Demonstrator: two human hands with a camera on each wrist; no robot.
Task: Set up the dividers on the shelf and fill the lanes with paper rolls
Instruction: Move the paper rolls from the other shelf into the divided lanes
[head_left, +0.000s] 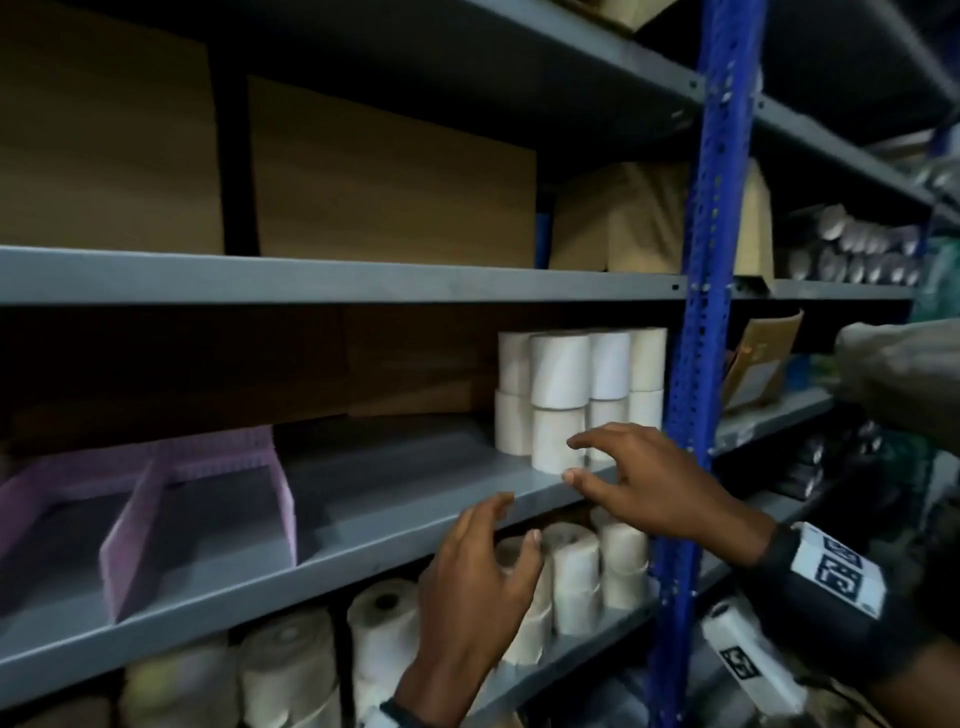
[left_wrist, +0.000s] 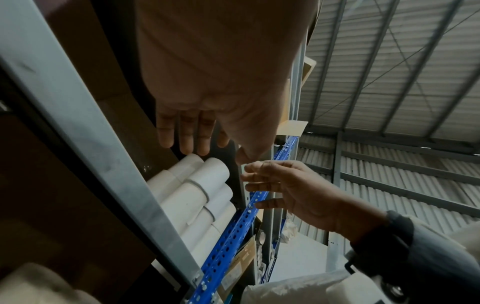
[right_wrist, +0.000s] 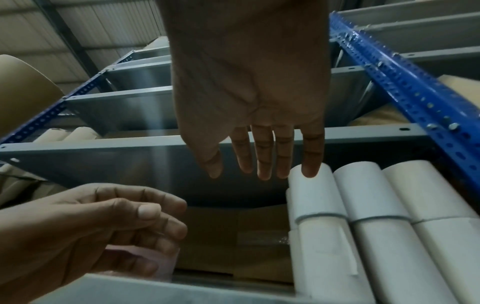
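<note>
Head view: your spread, empty right hand (head_left: 644, 483) nears upright white paper rolls (head_left: 558, 400) at grey shelf's (head_left: 363, 540) right end; your left hand (head_left: 478, 582) trails, loosely curled

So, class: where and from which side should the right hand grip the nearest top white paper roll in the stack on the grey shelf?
Grip the front top white paper roll around its curved side wall, coming from the shelf's open front. It stands upright, neighbours crowd its back and right, and the right hand, open, is already in front of the stack.
</note>
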